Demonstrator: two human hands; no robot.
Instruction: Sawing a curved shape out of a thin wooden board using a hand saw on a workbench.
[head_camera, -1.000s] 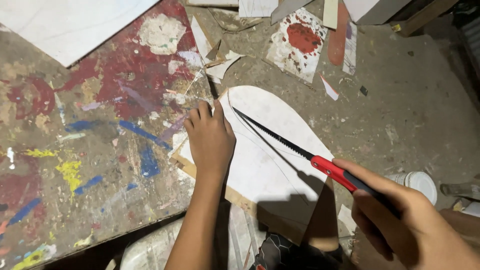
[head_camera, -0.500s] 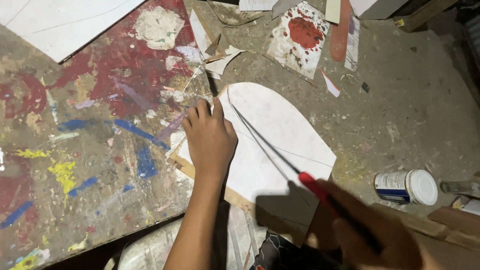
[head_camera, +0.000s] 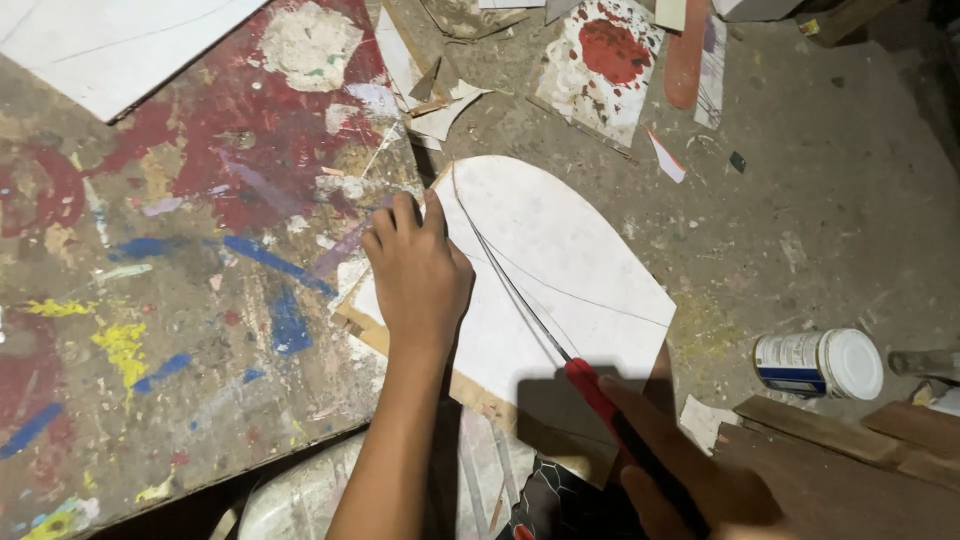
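Left hand (head_camera: 420, 275) presses flat on the white board (head_camera: 560, 270); right hand (head_camera: 690, 480), seemingly closed, grips the saw (head_camera: 590, 385).

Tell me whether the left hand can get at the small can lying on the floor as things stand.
Probably not easily. The left hand is pressed flat on the white board, and the can lies far off to the right, past the right hand and its saw, which cross the way.

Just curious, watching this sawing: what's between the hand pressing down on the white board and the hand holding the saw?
In the head view, between the left hand and right hand lies the white board, crossed by the thin saw blade and a drawn curve.
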